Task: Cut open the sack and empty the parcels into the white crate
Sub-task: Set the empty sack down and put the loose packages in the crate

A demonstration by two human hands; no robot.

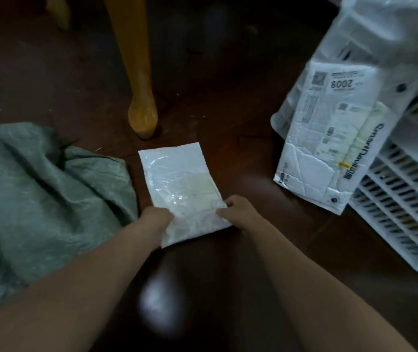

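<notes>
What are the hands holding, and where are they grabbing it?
A flat white parcel lying on the floor. The left hand pinches its near left edge and the right hand its near right edge.

Bare dark floor open beyond the flat parcel, green sack crowding its left, yellow furniture leg behind, white crate with overhanging parcels blocking right
</notes>
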